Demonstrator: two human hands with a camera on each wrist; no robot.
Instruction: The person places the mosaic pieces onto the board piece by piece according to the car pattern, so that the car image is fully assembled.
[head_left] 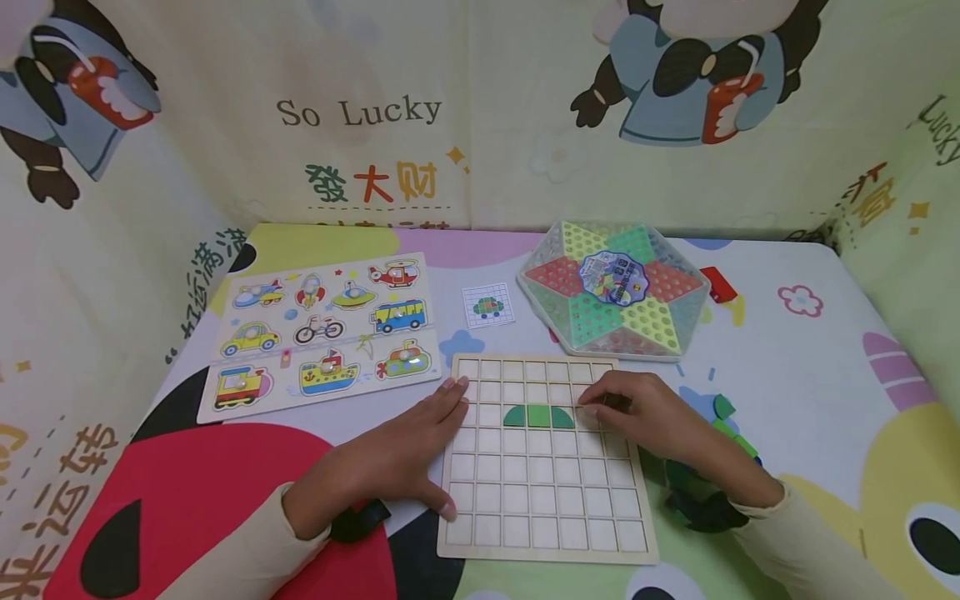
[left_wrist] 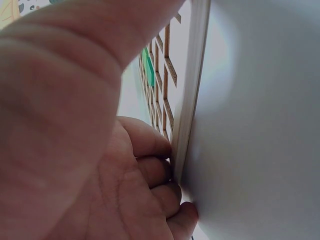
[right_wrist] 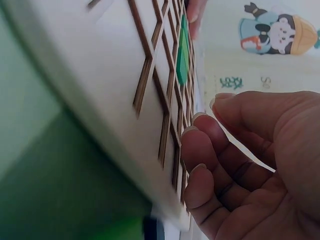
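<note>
A wooden grid board lies on the table in front of me. In its upper part sit a light green square and two darker green quarter-round pieces, one on each side of the square. My left hand rests along the board's left edge, fingers extended and thumb lower down. Over the upper right cells is my right hand, its fingers loosely bent beside the right quarter-round piece. In the right wrist view, nothing shows between the right thumb and fingertips.
Several green pieces lie to the right of the board, partly hidden by my right forearm. Behind the board are a small pattern card and a hexagonal Chinese checkers box. A vehicle peg puzzle lies at the left.
</note>
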